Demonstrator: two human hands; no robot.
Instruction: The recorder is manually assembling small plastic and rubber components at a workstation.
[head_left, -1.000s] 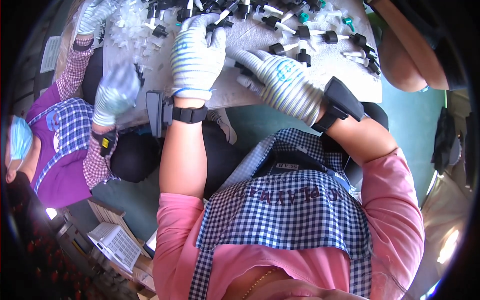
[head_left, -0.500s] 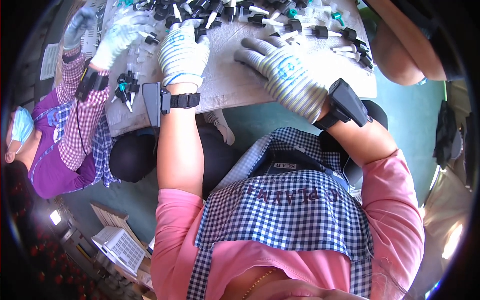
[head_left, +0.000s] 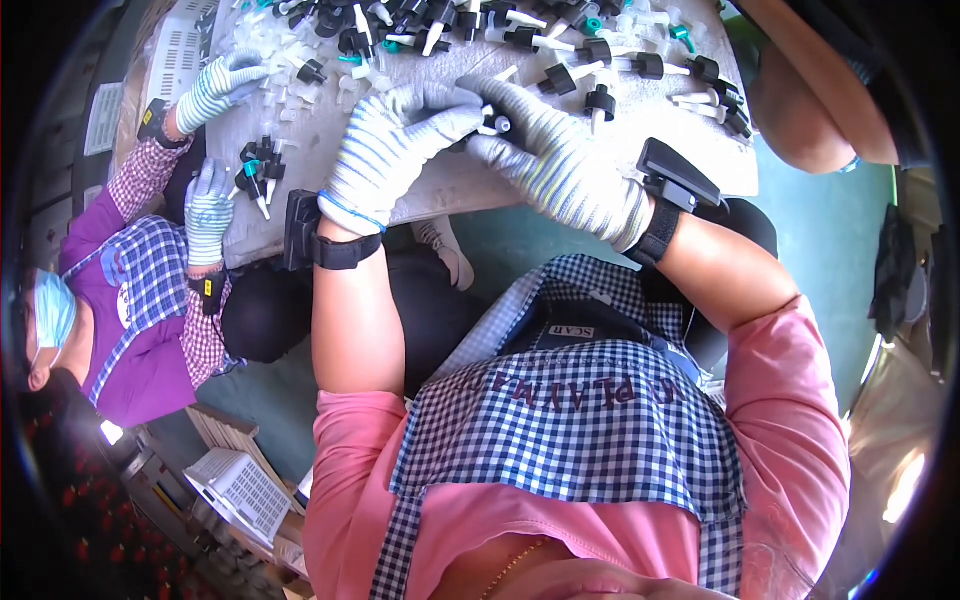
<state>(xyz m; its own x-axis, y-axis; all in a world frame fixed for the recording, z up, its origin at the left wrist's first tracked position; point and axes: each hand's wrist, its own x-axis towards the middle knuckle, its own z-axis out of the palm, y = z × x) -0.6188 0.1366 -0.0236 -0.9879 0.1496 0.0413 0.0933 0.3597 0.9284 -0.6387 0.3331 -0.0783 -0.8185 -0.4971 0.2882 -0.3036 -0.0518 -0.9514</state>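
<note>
Both my hands wear white knitted gloves with thin stripes. They meet over the near edge of the table, fingertips almost touching. Between them is a small black and white pump cap [head_left: 494,124], its pale round end showing and the rest covered by fingers. My left hand [head_left: 385,150] pinches it from the left with thumb and forefinger. From the right, the bent fingers and thumb of my right hand [head_left: 565,165] close on it. Just beyond lie loose black pump caps [head_left: 559,78] with white stems, along with clear and green pieces.
A co-worker's gloved hands [head_left: 208,215] are at the table's left side, near a small cluster of black and green caps [head_left: 254,175]. Another person's arm [head_left: 820,80] reaches in at the upper right. A white crate [head_left: 245,490] stands at the lower left.
My left hand has drawn back from the pile and turned toward my right hand, which has moved inward and curled its fingers. The pump cap now shows between them. The co-worker's hands have shifted apart.
</note>
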